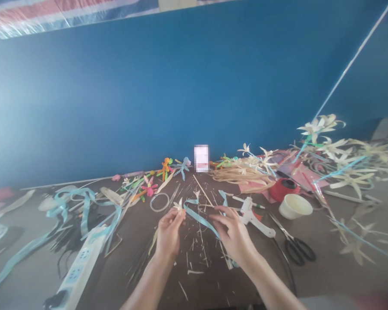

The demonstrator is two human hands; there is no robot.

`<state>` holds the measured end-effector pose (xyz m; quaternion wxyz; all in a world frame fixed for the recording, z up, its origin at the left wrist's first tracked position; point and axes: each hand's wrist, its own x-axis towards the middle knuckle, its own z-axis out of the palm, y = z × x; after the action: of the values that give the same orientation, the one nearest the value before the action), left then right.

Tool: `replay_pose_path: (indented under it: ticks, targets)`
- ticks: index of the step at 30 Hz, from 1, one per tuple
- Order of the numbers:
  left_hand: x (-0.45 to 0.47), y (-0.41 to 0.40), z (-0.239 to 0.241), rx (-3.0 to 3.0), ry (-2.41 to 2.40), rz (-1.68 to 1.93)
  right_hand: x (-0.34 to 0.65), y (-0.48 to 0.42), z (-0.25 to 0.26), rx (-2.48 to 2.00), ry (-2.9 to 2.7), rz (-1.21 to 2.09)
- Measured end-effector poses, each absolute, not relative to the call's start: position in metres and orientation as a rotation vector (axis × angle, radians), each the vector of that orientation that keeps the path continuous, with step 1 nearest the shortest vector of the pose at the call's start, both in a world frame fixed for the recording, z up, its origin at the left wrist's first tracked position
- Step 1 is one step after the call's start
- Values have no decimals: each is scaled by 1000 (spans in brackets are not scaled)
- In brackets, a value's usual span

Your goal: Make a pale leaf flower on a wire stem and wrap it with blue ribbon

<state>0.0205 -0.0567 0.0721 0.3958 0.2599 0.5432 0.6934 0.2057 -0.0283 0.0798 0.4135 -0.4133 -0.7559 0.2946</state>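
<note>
My left hand (170, 230) is closed, pinching a small cream flower (180, 206) between thumb and fingertips. A light blue ribbon (202, 219) starts beside the flower and slants down to my right hand (234, 234). That hand's fingers are spread, with the thumb apart from them; the ribbon passes close to the thumb, and its further run is partly hidden by the hand. Just beyond my right fingers lies a white glue gun (255, 217). Thin pale scraps (194, 272) are strewn over the dark table between my forearms.
Black-handled scissors (294, 245) and a cream cup (295, 206) stand to the right, beside a red tape roll (283, 189). A white power strip (80, 267) and loose blue ribbon (87, 202) lie left. Cream flowers (352, 148) pile at far right, and a blue wall (181, 94) rises behind.
</note>
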Motion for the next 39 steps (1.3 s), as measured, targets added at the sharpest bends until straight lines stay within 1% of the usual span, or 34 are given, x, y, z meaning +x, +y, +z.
replay_pose_path:
  ticks: [5,10,13,18,24,27,34,39]
  targets:
    - [34,-57,71,754,1367,1673,203,-27,89,-1077,-1734,946]
    - [39,-58,78,718,1355,1637,199,-24,95,-992,-1766,929]
    - [44,-60,80,751,1338,1617,191,-28,97,-959,-1770,981]
    - [49,-64,82,811,1268,1605,179,-34,100,-925,-1709,1181]
    - [53,-67,89,867,1124,1675,177,-34,97,-901,-1495,1479]
    - [54,-67,93,895,1092,1654,176,-35,93,-870,-1370,1594]
    - [55,-68,87,833,1097,1616,171,-39,86,-797,-1198,1615]
    - [57,-68,90,833,1141,1584,171,-40,84,-831,-1235,1483]
